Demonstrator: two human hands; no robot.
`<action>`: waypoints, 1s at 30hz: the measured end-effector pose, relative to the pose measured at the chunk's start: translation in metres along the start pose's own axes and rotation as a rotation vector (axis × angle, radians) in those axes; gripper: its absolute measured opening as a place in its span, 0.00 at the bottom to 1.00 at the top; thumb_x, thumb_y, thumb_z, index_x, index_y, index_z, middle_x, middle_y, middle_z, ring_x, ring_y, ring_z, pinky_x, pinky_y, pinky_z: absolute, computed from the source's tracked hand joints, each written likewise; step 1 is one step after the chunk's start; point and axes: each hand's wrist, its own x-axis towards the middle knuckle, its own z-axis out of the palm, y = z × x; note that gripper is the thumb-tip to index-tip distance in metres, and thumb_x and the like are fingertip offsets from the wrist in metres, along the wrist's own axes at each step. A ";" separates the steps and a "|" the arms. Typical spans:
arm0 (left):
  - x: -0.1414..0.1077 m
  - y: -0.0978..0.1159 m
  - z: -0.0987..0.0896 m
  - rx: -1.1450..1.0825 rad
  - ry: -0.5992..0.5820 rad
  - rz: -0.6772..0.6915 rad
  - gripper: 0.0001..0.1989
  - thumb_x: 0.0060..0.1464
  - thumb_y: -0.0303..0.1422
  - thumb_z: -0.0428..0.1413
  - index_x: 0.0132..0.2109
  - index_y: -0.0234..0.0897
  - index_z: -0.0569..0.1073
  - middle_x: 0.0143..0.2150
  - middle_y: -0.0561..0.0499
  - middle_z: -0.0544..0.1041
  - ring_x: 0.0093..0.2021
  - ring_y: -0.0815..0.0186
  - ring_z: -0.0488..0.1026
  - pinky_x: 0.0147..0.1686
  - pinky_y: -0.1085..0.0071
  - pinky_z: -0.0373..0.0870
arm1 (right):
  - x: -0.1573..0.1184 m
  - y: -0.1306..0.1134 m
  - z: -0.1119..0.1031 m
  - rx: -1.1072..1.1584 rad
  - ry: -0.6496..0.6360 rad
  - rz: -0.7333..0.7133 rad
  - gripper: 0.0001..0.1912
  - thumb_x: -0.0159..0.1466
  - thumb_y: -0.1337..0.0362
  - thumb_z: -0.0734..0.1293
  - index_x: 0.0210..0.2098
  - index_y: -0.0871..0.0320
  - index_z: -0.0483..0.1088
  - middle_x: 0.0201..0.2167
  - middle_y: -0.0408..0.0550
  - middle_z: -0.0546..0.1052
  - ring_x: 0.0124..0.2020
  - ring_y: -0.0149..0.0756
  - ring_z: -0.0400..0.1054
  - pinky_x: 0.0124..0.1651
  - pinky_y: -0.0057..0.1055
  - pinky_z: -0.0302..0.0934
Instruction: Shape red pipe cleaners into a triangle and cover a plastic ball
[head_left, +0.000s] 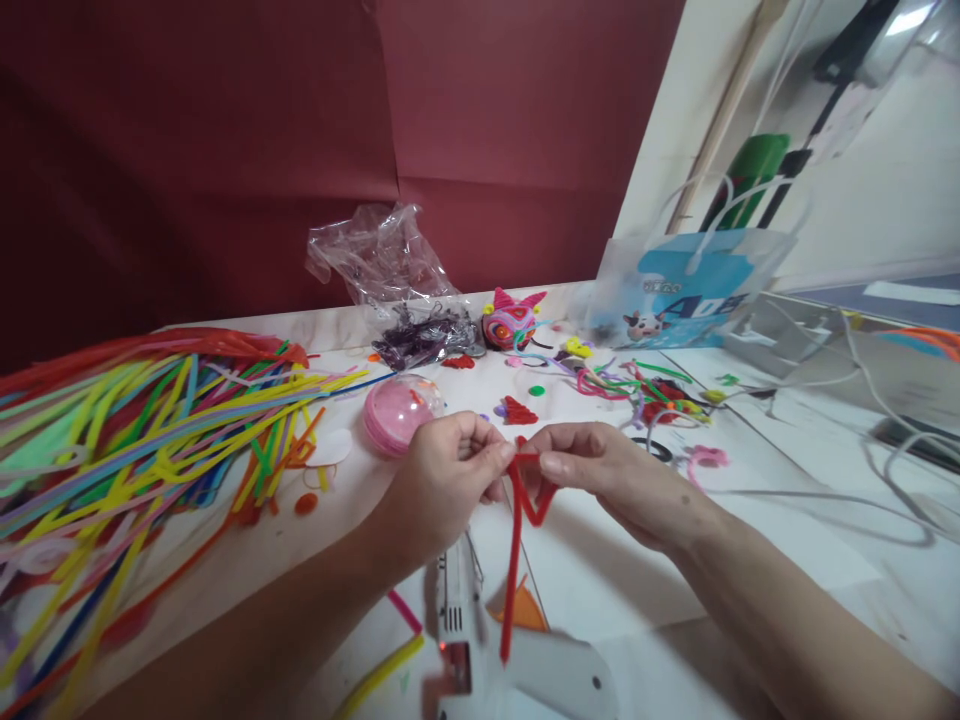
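A red pipe cleaner is bent into a small triangle at its upper part, and a long straight end hangs down from it. My left hand pinches it at the triangle's upper left corner. The fingers of my right hand close on the upper right side of the same bend. Both hands are in the air over the white table, close together. Behind them lies a red ribbed triangle, and to the left of that sits a clear and pink plastic ball.
Many coloured pipe cleaners cover the left side. At the back are a clear plastic bag, a pink horned figure and a blue-white bag. A glue gun lies below my hands; cables cross the right.
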 end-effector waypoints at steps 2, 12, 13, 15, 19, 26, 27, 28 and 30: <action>-0.001 -0.002 0.002 0.023 0.043 0.040 0.05 0.48 0.30 0.52 0.26 0.34 0.66 0.16 0.58 0.67 0.18 0.75 0.64 0.19 0.80 0.60 | 0.000 -0.001 0.000 0.004 -0.035 0.029 0.18 0.57 0.57 0.73 0.32 0.70 0.69 0.29 0.53 0.70 0.30 0.34 0.64 0.36 0.24 0.59; 0.009 0.006 -0.008 -0.214 0.273 0.033 0.05 0.46 0.29 0.54 0.25 0.32 0.66 0.14 0.57 0.68 0.16 0.76 0.64 0.19 0.79 0.61 | 0.002 0.001 -0.007 0.212 0.255 0.036 0.31 0.54 0.43 0.71 0.40 0.65 0.63 0.32 0.54 0.69 0.29 0.39 0.65 0.34 0.32 0.63; 0.010 0.006 -0.009 -0.194 0.320 0.071 0.05 0.46 0.29 0.54 0.26 0.32 0.66 0.15 0.57 0.68 0.16 0.76 0.64 0.20 0.80 0.62 | 0.003 0.002 -0.003 0.203 0.217 0.063 0.31 0.53 0.44 0.71 0.39 0.65 0.63 0.32 0.55 0.69 0.30 0.39 0.65 0.34 0.31 0.62; 0.010 0.003 -0.009 -0.113 0.363 0.125 0.05 0.47 0.30 0.54 0.26 0.33 0.66 0.15 0.57 0.69 0.17 0.75 0.65 0.21 0.79 0.62 | 0.004 0.005 0.007 0.170 0.151 0.089 0.28 0.53 0.49 0.74 0.38 0.66 0.62 0.31 0.54 0.69 0.32 0.38 0.65 0.35 0.28 0.62; 0.006 -0.002 -0.003 -0.029 0.333 0.143 0.05 0.48 0.30 0.53 0.27 0.33 0.67 0.16 0.56 0.70 0.18 0.74 0.67 0.21 0.79 0.64 | 0.006 0.011 0.022 0.172 0.144 0.085 0.26 0.49 0.56 0.76 0.33 0.65 0.61 0.23 0.48 0.68 0.24 0.32 0.63 0.28 0.22 0.59; 0.006 0.005 -0.006 -0.219 0.158 -0.041 0.09 0.43 0.28 0.56 0.35 0.30 0.70 0.17 0.55 0.71 0.19 0.72 0.70 0.21 0.77 0.66 | 0.006 0.010 0.017 0.097 0.166 0.092 0.24 0.49 0.54 0.76 0.30 0.66 0.64 0.20 0.46 0.66 0.18 0.27 0.59 0.22 0.19 0.57; 0.006 0.005 -0.007 -0.223 0.133 -0.072 0.10 0.43 0.28 0.56 0.36 0.29 0.70 0.18 0.55 0.72 0.19 0.72 0.70 0.22 0.77 0.67 | 0.006 0.009 0.017 0.079 0.161 0.086 0.24 0.50 0.53 0.75 0.30 0.67 0.65 0.20 0.46 0.66 0.18 0.27 0.58 0.22 0.19 0.56; 0.007 0.006 -0.008 -0.220 0.108 -0.097 0.09 0.43 0.27 0.56 0.36 0.29 0.71 0.18 0.54 0.72 0.20 0.72 0.70 0.22 0.77 0.67 | 0.006 0.008 0.017 0.064 0.156 0.078 0.24 0.51 0.53 0.75 0.31 0.67 0.66 0.19 0.46 0.66 0.18 0.26 0.58 0.21 0.18 0.56; 0.006 0.006 -0.008 -0.207 0.055 -0.134 0.06 0.44 0.27 0.56 0.31 0.29 0.72 0.18 0.53 0.72 0.20 0.73 0.69 0.23 0.78 0.67 | 0.006 0.008 0.017 0.040 0.137 0.065 0.23 0.52 0.52 0.74 0.31 0.68 0.67 0.17 0.45 0.65 0.16 0.25 0.57 0.19 0.16 0.54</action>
